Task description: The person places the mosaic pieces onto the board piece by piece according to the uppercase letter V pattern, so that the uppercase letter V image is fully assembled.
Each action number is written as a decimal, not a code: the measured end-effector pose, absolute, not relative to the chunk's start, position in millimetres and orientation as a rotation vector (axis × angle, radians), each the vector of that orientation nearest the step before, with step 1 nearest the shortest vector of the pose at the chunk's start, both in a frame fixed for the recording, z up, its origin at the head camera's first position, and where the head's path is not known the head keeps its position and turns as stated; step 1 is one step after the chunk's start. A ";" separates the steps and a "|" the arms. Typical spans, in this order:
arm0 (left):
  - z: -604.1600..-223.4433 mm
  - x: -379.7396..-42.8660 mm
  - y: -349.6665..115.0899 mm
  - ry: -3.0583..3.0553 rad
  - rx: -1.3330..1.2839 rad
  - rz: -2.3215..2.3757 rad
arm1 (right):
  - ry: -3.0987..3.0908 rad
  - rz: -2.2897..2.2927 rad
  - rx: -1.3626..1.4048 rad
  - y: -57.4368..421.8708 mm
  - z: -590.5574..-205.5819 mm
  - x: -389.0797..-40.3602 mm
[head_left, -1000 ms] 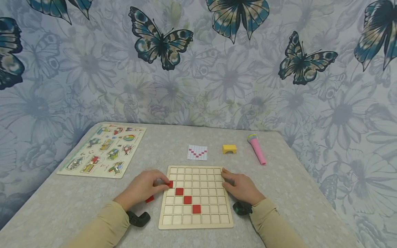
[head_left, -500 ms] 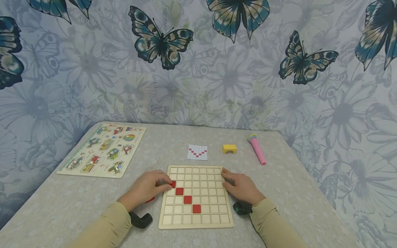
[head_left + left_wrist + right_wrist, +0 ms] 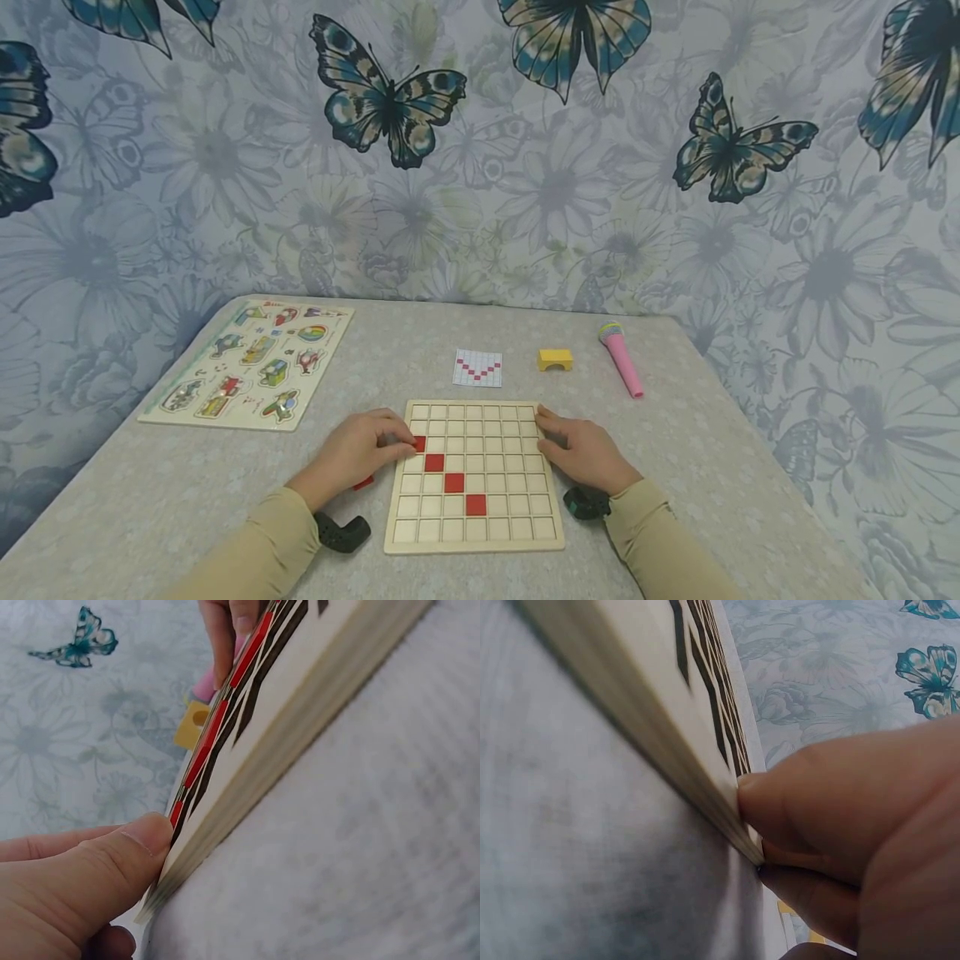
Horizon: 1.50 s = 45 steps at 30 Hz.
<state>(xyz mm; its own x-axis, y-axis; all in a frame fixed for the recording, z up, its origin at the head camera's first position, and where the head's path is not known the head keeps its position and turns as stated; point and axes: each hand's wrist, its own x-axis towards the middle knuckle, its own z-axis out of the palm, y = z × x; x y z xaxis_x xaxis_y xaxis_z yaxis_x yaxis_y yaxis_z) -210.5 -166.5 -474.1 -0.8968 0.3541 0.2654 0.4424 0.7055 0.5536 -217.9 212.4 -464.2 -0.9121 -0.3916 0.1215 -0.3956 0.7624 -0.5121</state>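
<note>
A pale wooden grid board (image 3: pixel 495 543) lies flat in front of me. My left hand (image 3: pixel 352 450) is at its left edge, thumb and fingertips pinching a red square tile (image 3: pixel 421 444) in the leftmost column. Three more red tiles step down diagonally to the right, the lowest being a red tile (image 3: pixel 476 505). In the left wrist view the thumb (image 3: pixel 150 832) lies against the board's rim beside the red tile. My right hand (image 3: pixel 588 454) grips the board's right edge near the upper corner. A loose red tile (image 3: pixel 363 482) on the table is partly hidden under my left hand.
Behind the board lie a small pattern card (image 3: pixel 477 367) with a red V of squares, a yellow arch block (image 3: pixel 555 360) and a pink toy microphone (image 3: pixel 624 365). A picture puzzle board (image 3: pixel 247 362) is at the left back of the table. A patterned wall rises behind.
My left hand has shifted slightly right, bringing the red tile from the board's left rim into the leftmost column. The right hand stays in place.
</note>
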 end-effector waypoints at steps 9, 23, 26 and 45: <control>-465.3 -208.2 -175.1 -2.790 -0.642 -0.883 | -2.938 0.870 0.635 212.6 -463.3 -217.0; -430.1 -182.6 -213.1 -2.950 -0.270 -0.905 | -2.938 0.898 0.667 210.8 -469.1 -220.9; -433.0 -171.9 -214.5 -2.992 -0.252 -0.911 | -2.945 0.873 0.665 212.4 -471.8 -222.6; -460.6 -160.5 -217.7 -2.909 -0.520 -0.736 | -2.961 0.886 0.609 210.5 -464.9 -221.6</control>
